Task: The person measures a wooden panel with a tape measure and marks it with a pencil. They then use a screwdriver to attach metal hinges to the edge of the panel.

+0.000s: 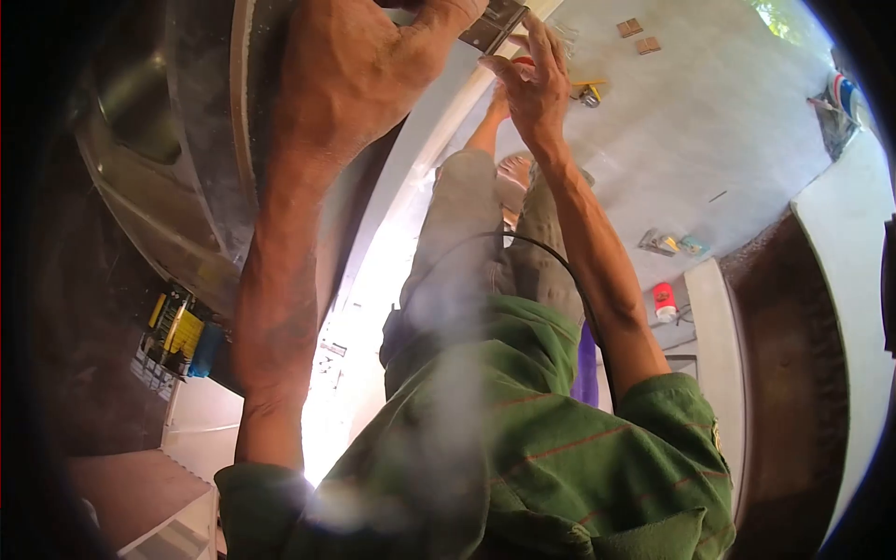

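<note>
grip on a dark metal plate, seen from above. the pale floor [672,140] fills the upper right of the frame; a dark, glossy panel [140,93] curves down the upper left. a green shirt [523,448] spans the lower centre, with greyish trousers [455,219] above it and a dark cable [560,257] arching across them. the left hand [364,70], at upper left, is curled beside the plate; its fingertips are cut by the top border, so whether it grasps anything cannot be told. the right hand [539,93], at top centre, is partly open, thumb and forefinger about the plate's near corner and right side; how firmly they pinch is unclear. the dark metal plate [493,26], perhaps a hinge, lies between the hands at top centre, beside a pale edge [439,140]. two small brown pieces [638,36] rest on the floor at upper right. possible faults: contact only at its rim could let the plate tilt or slip towards the bare foot [512,174]; uneven thumb pressure could skew it; an arm catching the cable could jerk the hold.
</note>
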Available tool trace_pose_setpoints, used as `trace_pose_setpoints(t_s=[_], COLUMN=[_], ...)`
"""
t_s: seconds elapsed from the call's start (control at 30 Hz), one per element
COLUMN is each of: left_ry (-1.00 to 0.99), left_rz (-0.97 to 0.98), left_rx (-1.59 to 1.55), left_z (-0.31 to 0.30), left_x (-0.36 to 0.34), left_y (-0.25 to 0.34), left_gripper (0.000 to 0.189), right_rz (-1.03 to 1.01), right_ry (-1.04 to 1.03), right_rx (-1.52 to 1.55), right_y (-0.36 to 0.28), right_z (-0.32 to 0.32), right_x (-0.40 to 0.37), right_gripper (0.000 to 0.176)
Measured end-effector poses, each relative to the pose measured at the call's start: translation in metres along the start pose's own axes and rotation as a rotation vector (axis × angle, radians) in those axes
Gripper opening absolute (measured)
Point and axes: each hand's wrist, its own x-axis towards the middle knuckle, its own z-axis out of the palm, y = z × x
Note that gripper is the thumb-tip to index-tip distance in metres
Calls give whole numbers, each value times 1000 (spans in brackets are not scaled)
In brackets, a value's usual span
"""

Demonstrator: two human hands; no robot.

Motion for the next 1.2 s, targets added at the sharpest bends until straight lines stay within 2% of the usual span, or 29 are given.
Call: trace_pose_setpoints(t_s=[0.1, 0.2, 0.23, 0.33, 0.5, 0.6, 0.63, 0.77, 0.8, 0.87, 0.9, 1.0, 1.03, 1.2], left_ry=[-25, -10, -18, -45, -41, -86, -86, -101, -109, -105, -100, -130, -147, -190], left_rz=[-113, -71, -104, 46, 28, 23, -2, -117, -156, -28, 40, 11, -85, 26], left_rx=[63, 44, 84, 103, 87, 53, 70, 87, 80, 47, 28, 20, -19, 348], left_z=[-4, -1, -2, -7, -8, -8, -6, -4, -4, -5, -4, -6, -8, -15], left_x=[2, 4, 2, 7, 7, 8, 8, 11, 10, 10, 10, 9, 8, 11], left_y=[29, 14, 25, 7, 10, 9, 9, 27, 29, 8, 2, 3, 27, 53], left_gripper=[20, 21, 21, 30, 31, 30, 27, 22, 22, 21, 21, 21, 18, 14], right_rz=[25, 30, 8, 198, 221, 146, 87, 76, 116, 194, 195, 208, 144, 170], right_ry=[44, -22, -55, 71, 173, 175, 250, 149, 98, -4, 0, 5, 51, 56], right_rx=[20, -60, -215, 104, 151, -37, -92, -232, -203, -138, -224, -206, -173, -127], right_y=[-7, -14, -33, -27, -39, -41, -39, -27, -25, -22, -26, -25, -21, -23], right_z=[-1, -5, -13, 15, 31, 31, 34, 30, 28, 24, 24, 26, 30, 26], right_x=[-1, 0, 1, -5, 3, 4, 4, 12, 14, 17, 17, 17, 16, 12], right_gripper=[76, 79, 79, 77, 78, 80, 76, 64, 68, 75, 73, 71, 71, 76])
